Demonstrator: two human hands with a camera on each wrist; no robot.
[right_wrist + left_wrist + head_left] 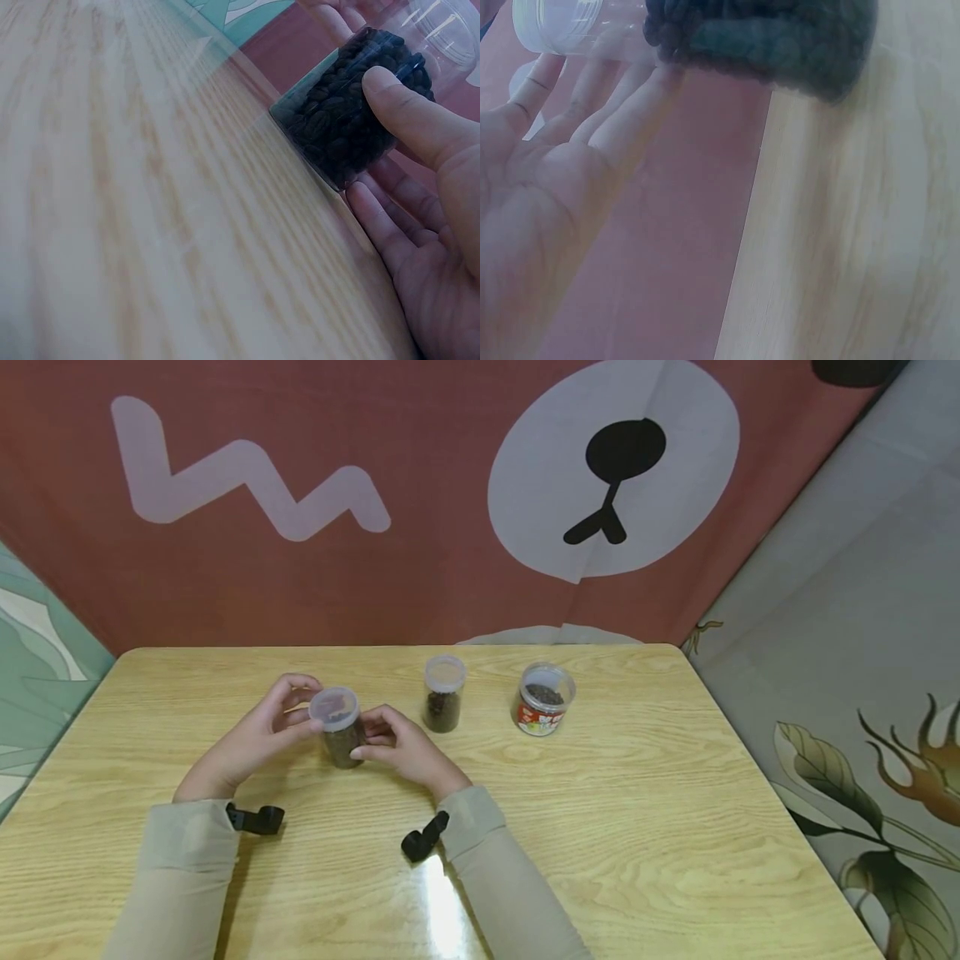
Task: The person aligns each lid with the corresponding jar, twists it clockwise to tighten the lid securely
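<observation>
A clear plastic jar point(344, 745) of dark beans stands between both hands on the left part of the table, topped by a translucent whitish lid point(334, 707). My left hand point(262, 727) holds it up at the lid, thumb at the near side of the rim and fingers reaching round the far side. Lower down, my right hand point(401, 745) grips the jar's body. The right wrist view shows the thumb point(409, 112) pressed across the beans point(337, 105) and the other fingers under the jar's far side. Left fingers point(622, 105) lie behind the jar in the left wrist view.
A second lidded jar point(443, 693) with dark contents stands right of my right hand. Farther right is a wider jar point(543, 697) with a red label and dark grains. Behind the wooden table point(637, 827) hangs a reddish-brown cloth point(427, 568).
</observation>
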